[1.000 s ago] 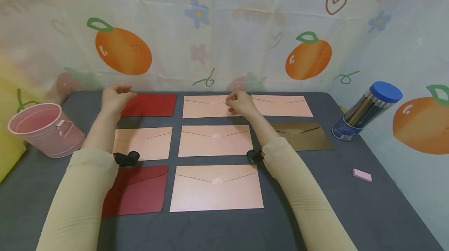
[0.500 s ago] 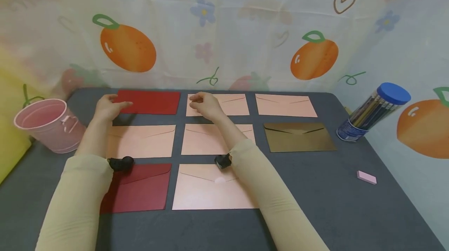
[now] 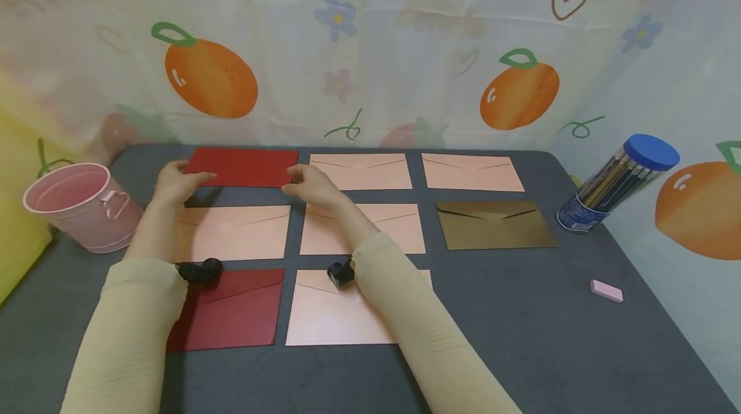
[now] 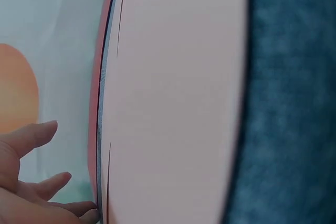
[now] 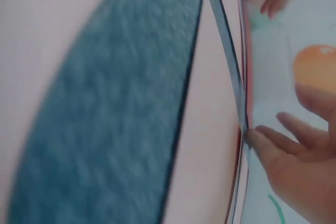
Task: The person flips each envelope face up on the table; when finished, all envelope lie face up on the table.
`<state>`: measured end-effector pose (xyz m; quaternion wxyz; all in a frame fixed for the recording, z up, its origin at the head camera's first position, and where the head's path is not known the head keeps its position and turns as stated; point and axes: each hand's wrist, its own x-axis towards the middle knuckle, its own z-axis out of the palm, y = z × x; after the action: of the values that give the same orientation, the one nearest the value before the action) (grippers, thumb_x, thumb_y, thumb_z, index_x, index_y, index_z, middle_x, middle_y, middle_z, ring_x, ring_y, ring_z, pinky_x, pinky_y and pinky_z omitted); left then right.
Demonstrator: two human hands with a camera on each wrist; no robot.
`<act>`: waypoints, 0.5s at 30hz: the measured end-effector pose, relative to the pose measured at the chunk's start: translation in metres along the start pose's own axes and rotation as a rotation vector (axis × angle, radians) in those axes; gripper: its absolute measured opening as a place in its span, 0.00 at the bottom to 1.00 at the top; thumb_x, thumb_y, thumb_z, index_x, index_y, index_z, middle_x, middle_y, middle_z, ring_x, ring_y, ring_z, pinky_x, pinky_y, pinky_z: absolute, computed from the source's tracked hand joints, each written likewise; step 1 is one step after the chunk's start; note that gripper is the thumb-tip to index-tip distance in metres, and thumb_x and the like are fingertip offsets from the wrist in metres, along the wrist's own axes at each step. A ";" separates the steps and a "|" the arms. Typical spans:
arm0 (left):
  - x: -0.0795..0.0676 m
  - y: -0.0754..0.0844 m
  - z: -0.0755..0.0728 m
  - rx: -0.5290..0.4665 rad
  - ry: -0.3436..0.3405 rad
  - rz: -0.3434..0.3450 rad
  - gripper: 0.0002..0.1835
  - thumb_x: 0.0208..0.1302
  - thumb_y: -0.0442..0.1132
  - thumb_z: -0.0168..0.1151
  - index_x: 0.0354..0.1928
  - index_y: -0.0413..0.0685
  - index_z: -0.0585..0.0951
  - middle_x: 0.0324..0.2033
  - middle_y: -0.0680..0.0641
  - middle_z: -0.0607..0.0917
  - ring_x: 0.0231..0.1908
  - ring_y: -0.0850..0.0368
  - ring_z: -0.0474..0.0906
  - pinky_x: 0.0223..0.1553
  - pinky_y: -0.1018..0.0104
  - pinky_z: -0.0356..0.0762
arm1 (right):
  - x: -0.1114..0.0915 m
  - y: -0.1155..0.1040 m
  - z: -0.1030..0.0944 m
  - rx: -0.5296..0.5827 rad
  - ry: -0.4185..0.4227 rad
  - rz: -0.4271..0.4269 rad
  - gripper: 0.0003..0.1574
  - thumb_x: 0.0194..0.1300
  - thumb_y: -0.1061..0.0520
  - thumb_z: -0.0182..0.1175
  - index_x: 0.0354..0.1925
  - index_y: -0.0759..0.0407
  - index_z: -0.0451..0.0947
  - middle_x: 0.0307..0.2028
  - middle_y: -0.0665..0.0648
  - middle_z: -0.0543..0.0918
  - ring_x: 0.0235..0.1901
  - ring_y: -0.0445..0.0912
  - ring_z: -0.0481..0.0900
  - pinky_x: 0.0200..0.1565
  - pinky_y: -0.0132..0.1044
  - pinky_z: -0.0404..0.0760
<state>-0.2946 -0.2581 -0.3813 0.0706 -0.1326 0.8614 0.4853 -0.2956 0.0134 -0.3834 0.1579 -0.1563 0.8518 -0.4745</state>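
Note:
A bright red envelope (image 3: 243, 168) lies flat at the back left of the table. My left hand (image 3: 176, 181) is at its left end, thumb and fingers apart; in the left wrist view low fingertips (image 4: 89, 213) reach the red edge. My right hand (image 3: 315, 186) is at its right end, its fingertips close to the corner. In the right wrist view this hand's fingers (image 5: 286, 140) are extended and spread. Below lie a pale pink envelope (image 3: 263, 234), partly behind the left forearm, and another pink envelope (image 3: 324, 234), partly under the right arm.
Two more pink envelopes (image 3: 379, 173) lie along the back, a gold envelope (image 3: 498, 227) at right. A dark red envelope (image 3: 243, 314) and a pink envelope (image 3: 324, 317) lie in front. A pink bucket (image 3: 87, 215), a pencil tub (image 3: 613, 182) and an eraser (image 3: 606, 290) flank them.
My right hand has moved left from the back pink envelopes to the red envelope's right end. My left hand has lowered slightly at the left end. The head view has shifted a little.

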 end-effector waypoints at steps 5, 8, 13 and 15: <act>0.000 0.002 0.002 0.024 0.001 0.008 0.43 0.71 0.47 0.54 0.77 0.36 0.46 0.77 0.29 0.42 0.74 0.24 0.22 0.73 0.30 0.48 | 0.001 0.000 0.003 0.000 -0.058 -0.011 0.36 0.72 0.56 0.56 0.73 0.64 0.59 0.68 0.63 0.70 0.68 0.54 0.68 0.70 0.46 0.70; 0.000 0.003 0.002 0.035 0.017 -0.005 0.41 0.71 0.46 0.55 0.76 0.36 0.50 0.77 0.29 0.44 0.74 0.24 0.24 0.73 0.31 0.48 | 0.002 0.001 0.003 0.023 -0.084 -0.024 0.37 0.72 0.58 0.56 0.73 0.65 0.58 0.71 0.64 0.67 0.71 0.55 0.65 0.72 0.46 0.67; 0.000 0.003 0.001 -0.004 0.055 -0.041 0.37 0.69 0.41 0.55 0.75 0.36 0.54 0.76 0.30 0.47 0.75 0.27 0.27 0.74 0.35 0.50 | 0.002 0.003 0.003 0.086 -0.064 -0.004 0.37 0.69 0.60 0.59 0.72 0.65 0.60 0.72 0.62 0.66 0.74 0.54 0.63 0.74 0.43 0.65; -0.001 0.003 0.000 -0.030 0.062 -0.040 0.35 0.69 0.37 0.52 0.75 0.36 0.55 0.77 0.31 0.46 0.75 0.27 0.26 0.75 0.36 0.48 | 0.002 0.003 0.003 0.108 -0.023 0.003 0.36 0.67 0.63 0.60 0.71 0.65 0.63 0.71 0.62 0.69 0.72 0.54 0.66 0.72 0.43 0.67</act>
<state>-0.2948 -0.2566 -0.3786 0.0517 -0.1657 0.8531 0.4921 -0.2966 0.0121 -0.3874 0.1763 -0.1518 0.8234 -0.5177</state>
